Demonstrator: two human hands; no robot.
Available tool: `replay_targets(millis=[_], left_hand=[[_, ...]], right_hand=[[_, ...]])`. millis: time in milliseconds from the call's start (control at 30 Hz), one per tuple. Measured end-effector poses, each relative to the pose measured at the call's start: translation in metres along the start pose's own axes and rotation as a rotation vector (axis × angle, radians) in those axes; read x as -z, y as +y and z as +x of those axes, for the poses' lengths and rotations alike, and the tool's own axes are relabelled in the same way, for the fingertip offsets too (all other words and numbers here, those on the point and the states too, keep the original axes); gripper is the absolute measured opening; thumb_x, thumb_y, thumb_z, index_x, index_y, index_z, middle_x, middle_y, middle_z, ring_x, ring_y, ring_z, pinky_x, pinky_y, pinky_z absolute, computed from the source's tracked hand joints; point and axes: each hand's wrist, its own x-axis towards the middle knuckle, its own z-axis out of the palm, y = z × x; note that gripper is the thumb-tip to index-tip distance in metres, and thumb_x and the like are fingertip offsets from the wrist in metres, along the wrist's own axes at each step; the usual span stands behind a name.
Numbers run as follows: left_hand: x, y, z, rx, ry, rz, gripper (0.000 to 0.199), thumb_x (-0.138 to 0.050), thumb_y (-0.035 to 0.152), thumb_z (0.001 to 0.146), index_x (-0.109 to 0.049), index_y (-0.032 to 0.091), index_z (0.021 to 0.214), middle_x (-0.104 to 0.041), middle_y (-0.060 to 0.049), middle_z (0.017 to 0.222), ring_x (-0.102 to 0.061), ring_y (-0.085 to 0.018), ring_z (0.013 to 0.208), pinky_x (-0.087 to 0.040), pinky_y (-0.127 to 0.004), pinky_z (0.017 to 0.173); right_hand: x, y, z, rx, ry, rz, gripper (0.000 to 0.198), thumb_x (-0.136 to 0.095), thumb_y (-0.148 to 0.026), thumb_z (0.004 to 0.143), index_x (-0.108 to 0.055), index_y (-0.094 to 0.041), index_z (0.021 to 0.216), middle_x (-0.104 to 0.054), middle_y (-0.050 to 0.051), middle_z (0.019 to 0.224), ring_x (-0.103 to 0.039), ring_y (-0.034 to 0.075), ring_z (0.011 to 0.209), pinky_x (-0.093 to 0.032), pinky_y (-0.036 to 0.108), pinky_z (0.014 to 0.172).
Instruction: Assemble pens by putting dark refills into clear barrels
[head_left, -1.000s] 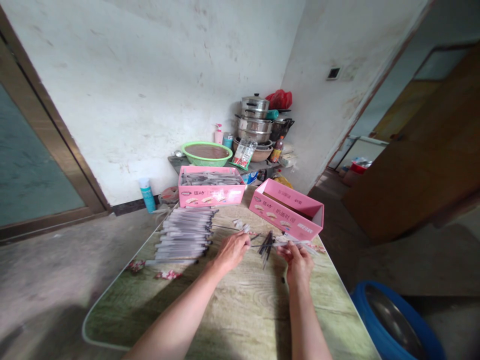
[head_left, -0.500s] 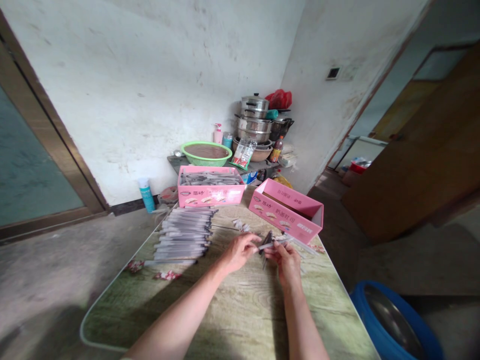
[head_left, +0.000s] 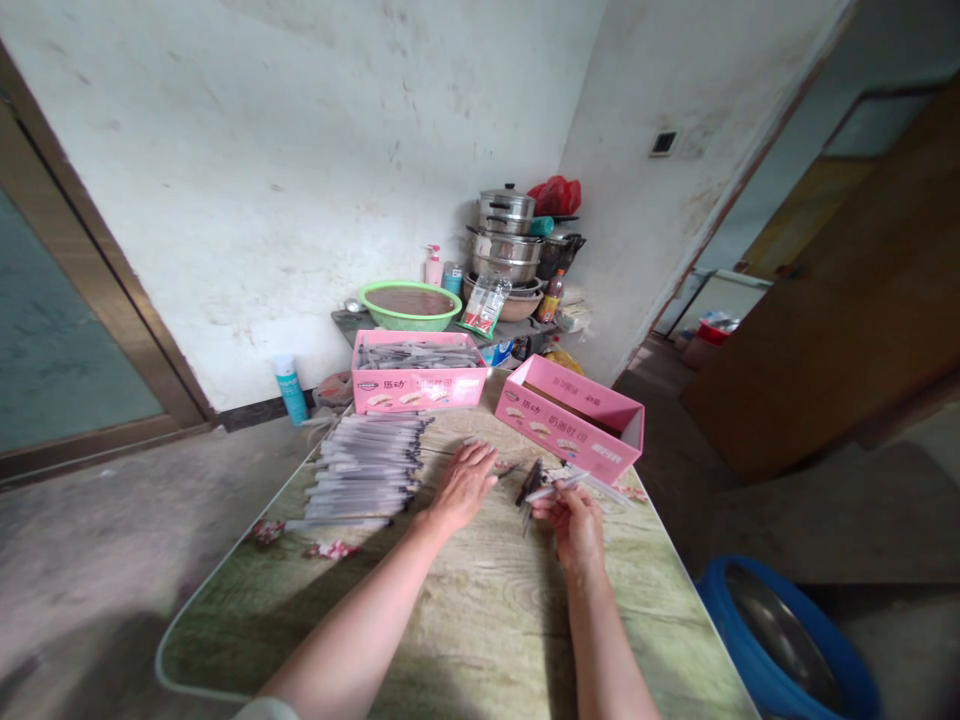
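Note:
My left hand (head_left: 463, 485) lies low over the middle of the table, its fingers stretched forward. A thin dark stick (head_left: 508, 470) pokes out beside it; whether the fingers touch it is hidden. My right hand (head_left: 576, 520) is closed on a slim translucent pen barrel (head_left: 556, 490), pinched between thumb and fingers. Just left of the right fingertips is a small heap of black pen parts (head_left: 529, 482), like caps. Left of my left hand, a long stack of pens (head_left: 367, 465) with clear barrels and dark tips lies side by side.
A pink box (head_left: 418, 388) full of pens stands at the table's back. Another pink box (head_left: 574, 425) sits angled at the right. Behind them, a shelf bears a green basin (head_left: 411, 320) and stacked pots (head_left: 506, 240). A blue tub (head_left: 787, 640) is on the floor, right.
My left hand has moved left and forward, away from the right hand and the black parts. My right hand stays nearly in place, still gripping the pen barrel.

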Motion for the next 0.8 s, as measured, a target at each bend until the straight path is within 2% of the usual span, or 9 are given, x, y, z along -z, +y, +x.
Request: replay_targets(millis=[100, 233, 300, 367, 433, 533, 667, 800], left_hand=[[-0.004, 0.004, -0.001, 0.026, -0.076, 0.073, 0.043, -0.051, 0.033, 0.092, -0.051, 0.022, 0.133, -0.045, -0.01, 0.146, -0.032, -0.025, 0.139, -0.018, -0.05, 0.117], [-0.003, 0.008, -0.003, -0.016, -0.079, 0.098, 0.038, -0.05, 0.032, 0.092, -0.056, 0.022, 0.128, -0.052, -0.009, 0.14, -0.035, -0.024, 0.137, -0.016, -0.048, 0.117], [0.001, 0.012, -0.004, -0.053, -0.062, 0.078, 0.034, -0.051, 0.028, 0.091, -0.058, 0.021, 0.124, -0.059, -0.009, 0.132, -0.042, -0.024, 0.132, -0.019, -0.046, 0.115], [0.006, 0.017, -0.004, -0.059, -0.07, 0.074, 0.027, -0.052, 0.024, 0.09, -0.064, 0.019, 0.113, -0.065, -0.01, 0.118, -0.052, -0.025, 0.119, -0.027, -0.045, 0.11], [0.011, 0.022, -0.004, -0.023, -0.093, 0.1, 0.018, -0.052, 0.019, 0.089, -0.068, 0.018, 0.098, -0.069, -0.01, 0.104, -0.059, -0.026, 0.104, -0.036, -0.043, 0.099], [0.015, 0.021, -0.004, 0.062, -0.093, 0.122, 0.015, -0.053, 0.013, 0.085, -0.067, 0.018, 0.085, -0.069, -0.009, 0.092, -0.062, -0.024, 0.092, -0.041, -0.037, 0.087], [0.012, 0.009, -0.005, 0.144, -0.046, 0.068, 0.011, -0.058, 0.012, 0.081, -0.065, 0.02, 0.081, -0.067, -0.006, 0.086, -0.062, -0.021, 0.083, -0.042, -0.03, 0.077], [0.008, -0.003, -0.005, 0.218, -0.016, 0.037, 0.011, -0.057, 0.011, 0.081, -0.063, 0.02, 0.085, -0.067, -0.005, 0.086, -0.063, -0.019, 0.082, -0.042, -0.027, 0.073]], right_hand=[[0.0, 0.001, 0.0, -0.006, -0.011, -0.007, 0.026, -0.08, -0.032, 0.064, -0.063, -0.015, 0.073, -0.07, 0.005, 0.057, -0.067, 0.02, 0.047, -0.055, 0.027, 0.042], [0.0, 0.002, 0.001, -0.012, -0.027, -0.012, 0.027, -0.081, -0.033, 0.064, -0.062, -0.015, 0.073, -0.07, 0.005, 0.057, -0.067, 0.02, 0.047, -0.054, 0.027, 0.042], [0.0, 0.002, 0.001, -0.01, -0.028, -0.011, 0.028, -0.081, -0.033, 0.064, -0.061, -0.015, 0.073, -0.07, 0.004, 0.057, -0.067, 0.02, 0.047, -0.054, 0.026, 0.042], [-0.001, 0.001, 0.0, -0.01, -0.027, -0.013, 0.029, -0.082, -0.034, 0.064, -0.061, -0.016, 0.073, -0.07, 0.004, 0.057, -0.066, 0.019, 0.047, -0.054, 0.026, 0.042], [-0.002, 0.001, -0.001, -0.009, -0.03, -0.019, 0.029, -0.082, -0.034, 0.064, -0.061, -0.015, 0.073, -0.07, 0.004, 0.057, -0.066, 0.019, 0.046, -0.054, 0.025, 0.042], [-0.003, 0.001, -0.002, -0.005, -0.044, -0.034, 0.029, -0.082, -0.035, 0.065, -0.061, -0.015, 0.071, -0.07, 0.005, 0.057, -0.066, 0.018, 0.047, -0.054, 0.024, 0.042], [-0.004, 0.002, -0.003, -0.008, -0.074, -0.049, 0.029, -0.082, -0.035, 0.067, -0.06, -0.015, 0.068, -0.071, 0.006, 0.058, -0.067, 0.018, 0.049, -0.055, 0.024, 0.044], [-0.005, 0.002, -0.003, -0.009, -0.082, -0.055, 0.03, -0.082, -0.035, 0.066, -0.061, -0.015, 0.068, -0.071, 0.007, 0.059, -0.067, 0.018, 0.049, -0.055, 0.023, 0.045]])
